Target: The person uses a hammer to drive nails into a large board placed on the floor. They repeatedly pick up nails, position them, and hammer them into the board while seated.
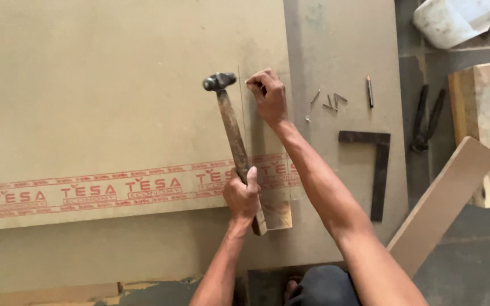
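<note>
Nearest the camera: dark-clothed knee (324,286) and part of a foot at the bottom edge, mostly cut off. Just beyond, left hand (243,195) wrapped tight around the lower end of a wooden-handled hammer (231,127), metal head raised at the far end, just left of the right hand (267,96). Right hand pinched narrow, fingertips pressing what looks like a small nail against the large fibreboard sheet (114,102); nail itself too small to make out clearly.

Hammer likely head-heavy, stiff, handle worn but dry; grip low on the handle gives swing, higher up gives control. Nail light, thin, easy to drop or bend; best held near its head. Sheet broad, stiff, flat, probably awkward to shift alone.

To the right on the lower board (341,51): loose nails (330,102), a pencil (370,90), a dark metal try square (376,164). Farther right, pincers (426,122), a wooden plank (446,198), a white container (457,20) cut off at the top edge. Whether the sheet rests on a floor or a tabletop not tellable.
</note>
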